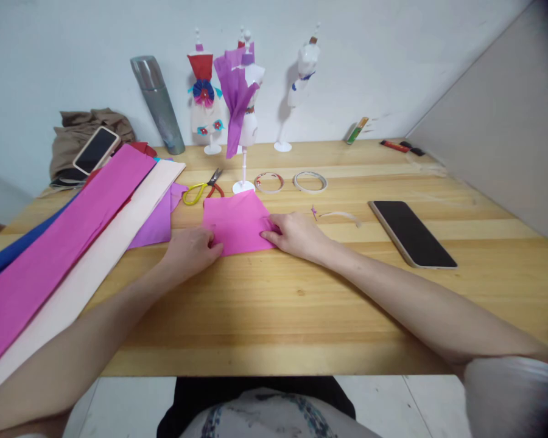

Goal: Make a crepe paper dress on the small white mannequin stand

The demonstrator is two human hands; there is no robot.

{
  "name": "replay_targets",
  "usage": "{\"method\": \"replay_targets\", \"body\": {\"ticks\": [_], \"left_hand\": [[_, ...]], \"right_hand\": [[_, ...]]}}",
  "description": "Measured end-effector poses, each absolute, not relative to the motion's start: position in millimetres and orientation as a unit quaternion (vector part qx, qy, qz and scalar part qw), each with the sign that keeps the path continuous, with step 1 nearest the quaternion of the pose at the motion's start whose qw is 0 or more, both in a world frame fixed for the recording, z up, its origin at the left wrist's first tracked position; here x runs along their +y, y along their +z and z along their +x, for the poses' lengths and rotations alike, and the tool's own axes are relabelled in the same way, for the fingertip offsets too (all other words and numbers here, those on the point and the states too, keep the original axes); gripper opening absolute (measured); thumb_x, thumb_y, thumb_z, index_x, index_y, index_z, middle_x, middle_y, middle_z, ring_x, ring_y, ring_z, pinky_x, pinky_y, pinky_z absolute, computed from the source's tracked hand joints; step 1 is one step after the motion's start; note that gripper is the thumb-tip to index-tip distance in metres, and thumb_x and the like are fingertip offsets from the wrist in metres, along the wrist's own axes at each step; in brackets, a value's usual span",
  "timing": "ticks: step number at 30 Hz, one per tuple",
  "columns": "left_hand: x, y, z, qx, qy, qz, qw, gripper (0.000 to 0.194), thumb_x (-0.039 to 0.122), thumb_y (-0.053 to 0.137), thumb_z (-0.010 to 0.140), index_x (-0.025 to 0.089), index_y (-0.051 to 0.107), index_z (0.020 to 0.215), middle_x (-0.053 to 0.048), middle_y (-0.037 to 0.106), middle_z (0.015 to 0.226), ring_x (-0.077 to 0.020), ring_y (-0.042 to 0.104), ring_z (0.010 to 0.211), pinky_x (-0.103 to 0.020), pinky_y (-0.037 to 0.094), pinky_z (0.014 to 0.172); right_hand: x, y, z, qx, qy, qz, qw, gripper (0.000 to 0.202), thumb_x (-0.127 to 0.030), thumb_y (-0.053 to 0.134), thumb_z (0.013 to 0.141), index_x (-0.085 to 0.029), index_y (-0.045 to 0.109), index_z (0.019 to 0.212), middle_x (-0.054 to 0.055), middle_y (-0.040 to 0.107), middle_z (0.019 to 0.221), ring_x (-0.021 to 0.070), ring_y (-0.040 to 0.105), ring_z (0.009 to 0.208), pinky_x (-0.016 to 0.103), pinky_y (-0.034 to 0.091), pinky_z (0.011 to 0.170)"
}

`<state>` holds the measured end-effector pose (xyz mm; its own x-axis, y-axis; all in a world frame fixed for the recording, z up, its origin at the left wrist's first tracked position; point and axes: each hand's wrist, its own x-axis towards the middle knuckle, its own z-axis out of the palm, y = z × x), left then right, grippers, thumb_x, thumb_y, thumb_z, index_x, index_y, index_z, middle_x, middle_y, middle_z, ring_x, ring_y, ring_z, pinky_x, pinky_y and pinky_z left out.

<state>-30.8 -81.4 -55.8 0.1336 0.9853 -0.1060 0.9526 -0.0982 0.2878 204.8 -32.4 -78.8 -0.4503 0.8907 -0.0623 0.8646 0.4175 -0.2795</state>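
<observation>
A piece of pink crepe paper (238, 225) lies in front of me on the wooden table. My left hand (192, 250) pinches its left edge, thumb on top. On the opposite edge, my right hand (296, 234) is closed with thumb and fingers around the paper. Just behind the sheet stands a small white mannequin (251, 129) draped with purple crepe paper (234, 91). Scissors (205, 187) with yellow and red handles lie behind the sheet's left corner. Two tape rolls, one patterned (269, 191) and one pale (310, 191), lie behind my right hand.
Folded magenta paper (68, 243) and cream paper (95, 261) stretch along the left. A phone (413, 234) lies at right; another phone (97, 149) rests on brown cloth (66, 137). A flask (159, 106), a red-dressed mannequin (201, 67) and a white mannequin (307, 64) stand by the wall.
</observation>
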Motion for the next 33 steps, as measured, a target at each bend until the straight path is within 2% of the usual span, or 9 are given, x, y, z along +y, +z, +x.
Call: {"method": "replay_targets", "body": {"ticks": [5, 8, 16, 21, 26, 29, 33], "left_hand": [[-78.4, -56.6, -34.2, 0.662, 0.065, 0.725, 0.179, 0.045, 0.037, 0.058, 0.084, 0.022, 0.032, 0.05, 0.003, 0.038, 0.048, -0.0128, 0.037, 0.05, -0.03, 0.023, 0.054], [-76.7, -57.4, -37.7, 0.661, 0.076, 0.716, 0.212, 0.047, 0.044, 0.058, 0.084, 0.022, 0.033, 0.052, 0.003, 0.039, 0.049, -0.0128, 0.038, 0.051, -0.029, 0.024, 0.054], [-77.7, -57.5, -35.3, 0.666, 0.05, 0.723, 0.177, 0.039, 0.036, 0.055, 0.085, 0.022, 0.035, 0.054, 0.002, 0.041, 0.052, -0.0148, 0.04, 0.053, -0.03, 0.022, 0.057], [-77.2, -58.4, -33.6, 0.672, 0.018, 0.727, 0.137, 0.041, 0.04, 0.052, 0.09, 0.022, 0.04, 0.056, 0.0, 0.047, 0.055, -0.016, 0.044, 0.056, -0.03, 0.023, 0.057], [-78.9, -54.7, -30.3, 0.682, -0.043, 0.721, 0.115, 0.037, 0.041, 0.049, 0.094, 0.019, 0.054, 0.064, -0.005, 0.062, 0.068, -0.0193, 0.054, 0.065, -0.031, 0.027, 0.058], [-80.6, -51.9, -27.8, 0.679, -0.071, 0.723, 0.105, 0.034, 0.04, 0.047, 0.095, 0.018, 0.062, 0.074, -0.009, 0.069, 0.082, -0.0221, 0.06, 0.076, -0.031, 0.031, 0.061], [-81.8, -51.1, -26.0, 0.678, -0.089, 0.723, 0.099, 0.035, 0.04, 0.045, 0.096, 0.017, 0.065, 0.079, -0.01, 0.072, 0.086, -0.0239, 0.064, 0.081, -0.032, 0.034, 0.063]], "right_hand": [[-33.5, -81.0, 205.3, -0.845, 0.135, -0.515, 0.057, 0.022, -0.036, 0.06, 0.095, -0.019, 0.068, 0.083, 0.009, 0.071, 0.076, 0.0216, 0.061, 0.07, 0.031, 0.03, 0.062], [-33.6, -81.9, 204.7, -0.841, 0.138, -0.519, 0.061, 0.023, -0.036, 0.059, 0.096, -0.019, 0.067, 0.082, 0.009, 0.071, 0.075, 0.0212, 0.06, 0.069, 0.031, 0.029, 0.062], [-35.2, -82.6, 202.6, -0.847, 0.105, -0.52, 0.044, 0.027, -0.041, 0.057, 0.099, -0.019, 0.068, 0.089, 0.011, 0.075, 0.082, 0.0234, 0.065, 0.073, 0.031, 0.027, 0.061], [-36.2, -84.0, 203.4, -0.847, 0.07, -0.525, 0.029, 0.03, -0.044, 0.054, 0.1, -0.018, 0.07, 0.1, 0.013, 0.076, 0.086, 0.0256, 0.067, 0.076, 0.032, 0.027, 0.06], [-36.2, -84.2, 203.6, -0.844, 0.057, -0.533, 0.02, 0.034, -0.047, 0.055, 0.099, -0.017, 0.069, 0.107, 0.013, 0.077, 0.091, 0.0259, 0.069, 0.079, 0.031, 0.03, 0.061], [-35.2, -83.1, 203.8, -0.838, 0.053, -0.543, 0.015, 0.038, -0.051, 0.055, 0.098, -0.017, 0.069, 0.108, 0.014, 0.078, 0.092, 0.0269, 0.07, 0.08, 0.031, 0.028, 0.06], [-33.1, -82.7, 204.8, -0.832, 0.06, -0.551, 0.01, 0.041, -0.054, 0.056, 0.097, -0.017, 0.069, 0.104, 0.013, 0.077, 0.09, 0.0272, 0.07, 0.079, 0.031, 0.027, 0.059]]}}
